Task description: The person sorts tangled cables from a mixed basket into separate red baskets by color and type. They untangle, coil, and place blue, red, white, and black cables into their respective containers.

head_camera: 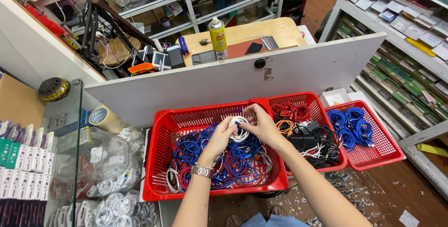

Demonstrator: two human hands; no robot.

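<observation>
Holding a white cable (239,131), coiled into a loop, between both hands above the big red basket (161,161). Gripping the loop's lower left side with the left hand (220,139), fingers curled shut on it, a metal watch (202,171) sitting on that wrist. Pinching the loop's top right edge with the right hand (261,125), fingers closed on the cable too. Hovering just over a tangled heap of blue cables (191,150) mixed with red and white ones, too many to count.

Counting three red baskets side by side: the big one under the hands, a middle basket (308,100) holding red, orange and black cables, and a right basket (387,150) holding blue bundles only. Lying behind the baskets, one long white board (298,75). Standing on the wooden table (261,31) beyond it, one yellow spray can (217,37), with a dark phone (254,48) lying near it. Resting at the left, one roll of tape (99,115) on the glass counter.
</observation>
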